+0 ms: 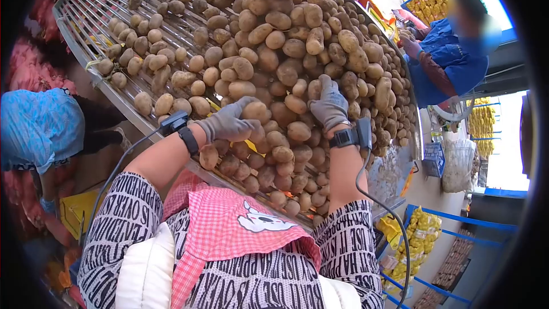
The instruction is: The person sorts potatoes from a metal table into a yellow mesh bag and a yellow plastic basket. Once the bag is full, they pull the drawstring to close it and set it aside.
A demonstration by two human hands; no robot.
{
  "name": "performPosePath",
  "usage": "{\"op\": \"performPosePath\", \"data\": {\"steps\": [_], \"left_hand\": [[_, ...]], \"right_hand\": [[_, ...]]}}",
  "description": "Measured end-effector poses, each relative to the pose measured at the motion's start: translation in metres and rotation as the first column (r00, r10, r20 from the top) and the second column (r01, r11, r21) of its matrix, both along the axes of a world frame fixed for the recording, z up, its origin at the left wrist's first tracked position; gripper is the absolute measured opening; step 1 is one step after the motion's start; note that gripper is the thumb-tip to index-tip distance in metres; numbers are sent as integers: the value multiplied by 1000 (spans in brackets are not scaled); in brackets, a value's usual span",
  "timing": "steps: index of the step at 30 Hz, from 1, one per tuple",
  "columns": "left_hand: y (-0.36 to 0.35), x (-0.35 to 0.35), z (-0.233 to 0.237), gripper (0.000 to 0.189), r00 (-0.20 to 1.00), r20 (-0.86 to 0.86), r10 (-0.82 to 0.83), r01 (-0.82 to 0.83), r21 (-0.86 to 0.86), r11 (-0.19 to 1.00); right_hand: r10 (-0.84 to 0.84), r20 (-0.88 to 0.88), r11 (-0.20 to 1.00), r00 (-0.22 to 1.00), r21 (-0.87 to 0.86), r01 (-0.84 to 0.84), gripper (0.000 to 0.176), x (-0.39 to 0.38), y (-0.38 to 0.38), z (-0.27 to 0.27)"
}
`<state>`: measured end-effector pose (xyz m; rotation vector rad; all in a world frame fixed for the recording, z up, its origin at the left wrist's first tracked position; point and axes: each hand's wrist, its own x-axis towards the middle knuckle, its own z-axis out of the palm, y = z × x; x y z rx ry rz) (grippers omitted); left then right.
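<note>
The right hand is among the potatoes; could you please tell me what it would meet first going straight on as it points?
The right hand would most likely meet more of the heaped potatoes just ahead, though which one comes first is unclear, as depth is hard to judge here.

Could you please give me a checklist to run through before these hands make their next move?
1. Hands covered: ok, left hand and right hand wear grey gloves.
2. Left hold firm: cannot tell; this hand is at a potato.
3. Right hold firm: cannot tell; this hand is at another potato.
4. Right cable snug along the sleeve: not ok, it bows outward.
5. Co-worker's hand well apart: ok, across the potato heap.
</note>
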<state>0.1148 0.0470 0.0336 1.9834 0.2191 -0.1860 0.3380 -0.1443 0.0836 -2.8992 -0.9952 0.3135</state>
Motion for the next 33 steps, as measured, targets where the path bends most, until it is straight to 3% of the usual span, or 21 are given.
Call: {"op": "performPosePath", "data": {"steps": [1,2,3,4,6,8,10,11,14,15,16,18,19,22,23,26,28,30,31,32,33], "left_hand": [[-2,3,12,59,995,-34,94,-100,-451,887],[-5,5,23,58,981,-112,159,-184,-799,572],[-1,13,32,52,989,-123,77,-145,-788,598],[-2,23,39,52,990,-123,72,-141,-787,601],[-18,45,53,50,987,-116,-114,-23,-792,610],[-40,66,63,56,975,-56,-213,81,-809,583],[-61,84,56,51,931,-279,-235,-32,-703,710],[-70,102,8,48,936,-174,-306,129,-639,759],[-92,107,38,45,905,-309,-293,135,-445,886],[-95,110,1,44,923,-129,-362,308,-315,898],[-96,109,5,44,913,-132,-385,333,-304,893],[-98,109,13,38,910,-259,-324,110,-602,791],[-98,107,15,38,905,-259,-339,127,-595,794],[-95,97,19,35,812,-475,-338,-304,-839,451],[-93,100,0,38,819,-422,-389,-222,-858,463],[-97,99,1,38,790,-456,-409,-236,-843,484],[-94,86,12,42,756,-419,-503,-211,-883,418],[-102,65,24,52,792,-381,-476,-226,-908,352],[-116,50,36,64,823,-394,-410,-282,-909,308],[-124,42,33,64,805,-403,-435,-280,-905,320],[-132,39,28,67,780,-324,-536,-261,-946,193]], "right_hand": [[-35,-28,947,999,320,43,68,-7,-15,-13],[-58,-68,793,996,603,87,66,-17,-30,-21],[-24,-427,605,904,714,353,58,-33,-43,-17],[106,-709,395,697,673,625,50,-49,-55,-12],[480,-848,147,226,332,932,36,-73,-92,-28],[441,-875,-15,200,215,976,33,-103,-109,-40],[489,-866,-118,108,57,991,33,-117,-121,-66],[499,-861,-134,100,37,990,34,-125,-120,-63],[571,-815,-161,97,4,987,35,-130,-129,-71],[630,-772,-141,90,0,990,36,-129,-132,-75],[636,-764,-168,108,0,986,36,-131,-129,-72],[565,-810,-175,158,70,982,37,-135,-126,-64],[555,-808,-187,195,108,976,38,-138,-129,-66],[639,-752,-153,160,80,985,38,-146,-130,-64],[643,-747,-171,172,80,982,38,-149,-128,-63],[571,-787,-263,235,96,960,36,-158,-115,-55],[600,-762,-312,243,57,948,34,-168,-124,-52],[764,-582,-310,278,47,950,38,-183,-148,-62],[803,-508,-341,310,35,939,50,-200,-158,-44],[789,-428,-425,440,135,895,64,-215,-166,-34],[780,-408,-461,475,140,876,68,-228,-180,-33]]}}
